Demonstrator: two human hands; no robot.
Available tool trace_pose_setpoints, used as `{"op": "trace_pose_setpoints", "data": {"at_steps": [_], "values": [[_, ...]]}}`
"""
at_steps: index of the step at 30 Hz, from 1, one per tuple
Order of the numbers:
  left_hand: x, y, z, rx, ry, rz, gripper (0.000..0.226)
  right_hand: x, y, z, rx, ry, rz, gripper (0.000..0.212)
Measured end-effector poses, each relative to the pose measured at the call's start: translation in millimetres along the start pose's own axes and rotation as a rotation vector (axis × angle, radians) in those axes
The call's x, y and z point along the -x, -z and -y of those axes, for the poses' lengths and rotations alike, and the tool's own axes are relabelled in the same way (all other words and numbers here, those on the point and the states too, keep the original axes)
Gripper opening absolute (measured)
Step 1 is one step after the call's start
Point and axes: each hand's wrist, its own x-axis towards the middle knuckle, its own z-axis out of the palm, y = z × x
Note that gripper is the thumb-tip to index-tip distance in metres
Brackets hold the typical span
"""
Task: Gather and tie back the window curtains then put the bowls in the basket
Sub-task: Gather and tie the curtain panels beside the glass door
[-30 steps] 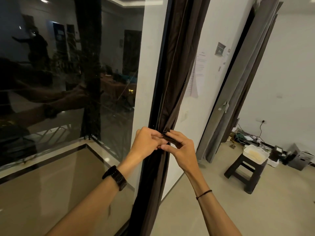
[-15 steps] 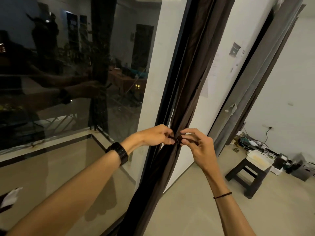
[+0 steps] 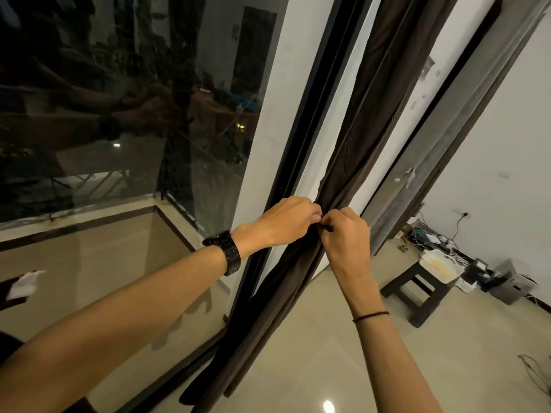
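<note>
Reaching forward, left hand (image 3: 286,222) and right hand (image 3: 343,238) meet knuckle to knuckle, fingers curled, pinching the bunched brown curtain (image 3: 357,138); a stool (image 3: 417,289) stands at four o'clock.

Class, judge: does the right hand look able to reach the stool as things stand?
Probably not: the right hand is busy pinching the curtain, and the stool stands far beyond it across the floor.

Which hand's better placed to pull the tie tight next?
Probably right: the right hand pinches the dark tie in front of the curtain; the left hand seems to hold the curtain, steadying it.
</note>
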Motion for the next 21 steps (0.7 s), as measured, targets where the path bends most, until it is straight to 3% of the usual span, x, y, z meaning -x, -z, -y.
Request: {"op": "trace_pose_setpoints", "data": {"at_steps": [5, 9, 11, 13, 15, 18, 21], "values": [[7, -15, -6, 0.083, 0.026, -0.224, 0.03, 9, -5, -2, -0.055, -0.118, -0.166, 0.031], [3, -20, -26, 0.166, 0.246, -0.337, 0.062, 14, -15, -6, -0.024, -0.094, -0.306, 0.025], [-3, -19, -33, 0.329, 0.355, -0.363, 0.065, 15, -18, -9, -0.009, -0.09, -0.337, 0.019], [-7, -18, -39, 0.531, 0.41, -0.354, 0.051, 17, -22, -17, 0.039, -0.091, -0.347, 0.017], [-7, -19, -44, 0.578, 0.395, -0.35, 0.027, 22, -24, -25, 0.074, -0.094, -0.338, 0.018], [-1, -30, -51, 0.431, 0.313, -0.437, 0.018, 32, -25, -26, 0.049, -0.097, -0.306, 0.024], [2, -34, -54, 0.282, 0.189, -0.627, 0.015, 29, -20, -19, -0.014, -0.064, -0.294, 0.016]]}}
